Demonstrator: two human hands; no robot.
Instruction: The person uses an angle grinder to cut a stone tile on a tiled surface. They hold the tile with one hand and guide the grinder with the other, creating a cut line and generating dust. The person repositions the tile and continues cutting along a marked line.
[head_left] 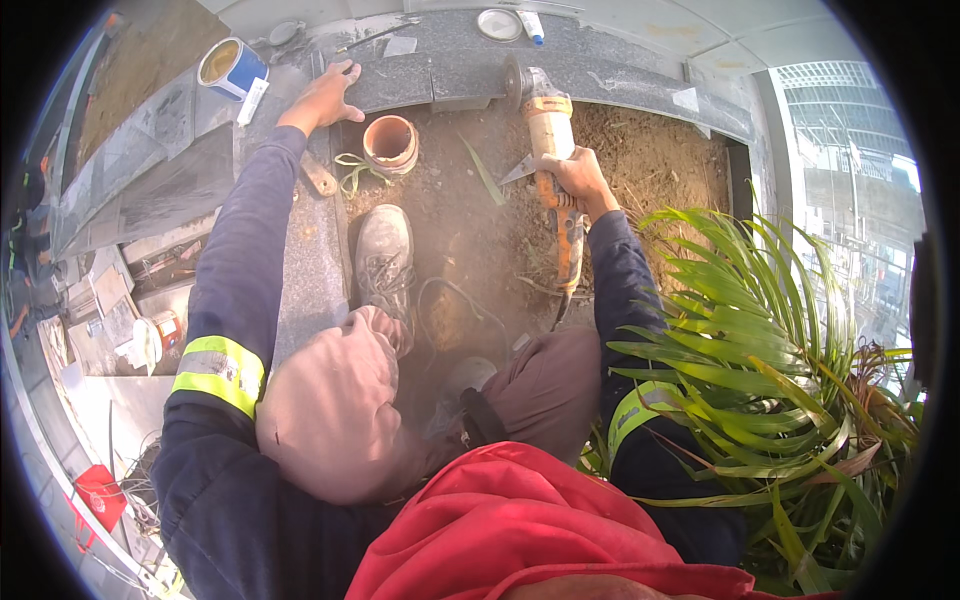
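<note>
My right hand (578,180) is wrapped round the body of an orange and white angle grinder (552,125). The grinder's disc (513,84) is up against the edge of the grey stone slab (460,75), and its cord trails down toward my knee. Fingers spread, my left hand (326,97) rests on the left part of the stone ledge. Just below it, a terracotta pot (390,142) stands on the soil beside a tied green strip. A wooden-handled tool (320,178) lies partly hidden near my left forearm.
A blue and white can (232,70) and a white tube (252,101) sit on the ledge at left. Along the back are a round lid (499,25) and another tube (531,27). Palm-like leaves (760,330) crowd my right arm. Dust hangs over the soil (640,150).
</note>
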